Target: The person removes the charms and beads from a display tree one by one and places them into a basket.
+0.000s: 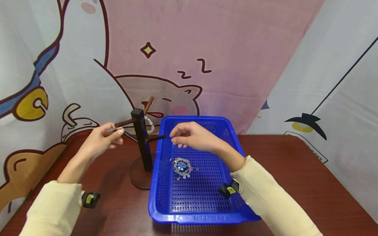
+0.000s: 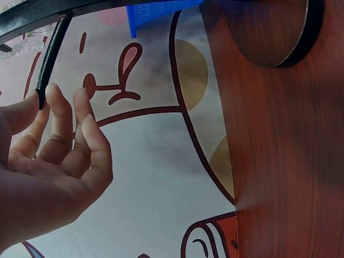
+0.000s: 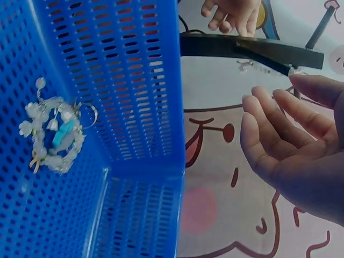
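A dark wooden stand [image 1: 143, 141] with several pegs rises from a round base. The thumb and fingers of my left hand [image 1: 101, 139] pinch the tip of one left-side peg [image 2: 54, 54]. Beside the tip of the right-side peg [image 1: 156, 138], my right hand [image 1: 196, 136] is raised with loosely bent fingers and nothing visible in them. A pale beaded bracelet [image 1: 150, 126] hangs on the stand behind its post. Inside the blue basket [image 1: 203, 218] lies a clear-beaded bracelet [image 1: 183, 167] with a bright blue piece at its middle.
The basket stands right of the stand, its left rim close to the post, on a reddish-brown table [image 1: 283, 183]. A printed cartoon cloth [image 1: 236, 65] hangs behind the table. Both wrists carry small black cameras, such as the left camera [image 1: 91, 199].
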`<state>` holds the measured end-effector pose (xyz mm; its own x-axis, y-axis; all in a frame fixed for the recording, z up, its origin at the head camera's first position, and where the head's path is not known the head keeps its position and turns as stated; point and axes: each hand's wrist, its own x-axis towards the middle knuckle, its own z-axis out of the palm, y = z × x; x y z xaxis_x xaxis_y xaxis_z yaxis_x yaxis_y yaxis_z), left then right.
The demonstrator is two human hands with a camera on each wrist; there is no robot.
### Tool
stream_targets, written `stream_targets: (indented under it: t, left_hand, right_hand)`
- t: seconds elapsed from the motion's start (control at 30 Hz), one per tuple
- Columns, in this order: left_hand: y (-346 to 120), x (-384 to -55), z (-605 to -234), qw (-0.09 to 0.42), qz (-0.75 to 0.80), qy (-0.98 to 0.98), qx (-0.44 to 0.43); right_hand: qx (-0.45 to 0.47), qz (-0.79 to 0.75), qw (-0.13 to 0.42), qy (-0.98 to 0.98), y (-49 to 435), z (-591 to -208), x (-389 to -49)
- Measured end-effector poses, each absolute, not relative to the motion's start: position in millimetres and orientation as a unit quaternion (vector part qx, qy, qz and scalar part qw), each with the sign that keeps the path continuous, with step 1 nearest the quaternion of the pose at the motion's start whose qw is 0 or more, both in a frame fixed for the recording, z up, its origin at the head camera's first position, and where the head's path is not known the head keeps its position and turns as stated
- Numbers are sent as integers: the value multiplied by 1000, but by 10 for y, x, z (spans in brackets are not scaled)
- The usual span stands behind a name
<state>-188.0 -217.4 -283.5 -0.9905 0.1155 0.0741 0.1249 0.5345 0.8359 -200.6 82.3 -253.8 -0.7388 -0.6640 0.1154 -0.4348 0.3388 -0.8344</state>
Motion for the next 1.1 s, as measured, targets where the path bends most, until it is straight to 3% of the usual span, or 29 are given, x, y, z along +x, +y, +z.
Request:
stream_targets:
  t: [1.1]
  left_hand:
    - [-2152, -1854, -2806, 4, -460, -886, -59]
  right_hand:
    - [-371, -489, 91, 784, 598, -2579, -1999]
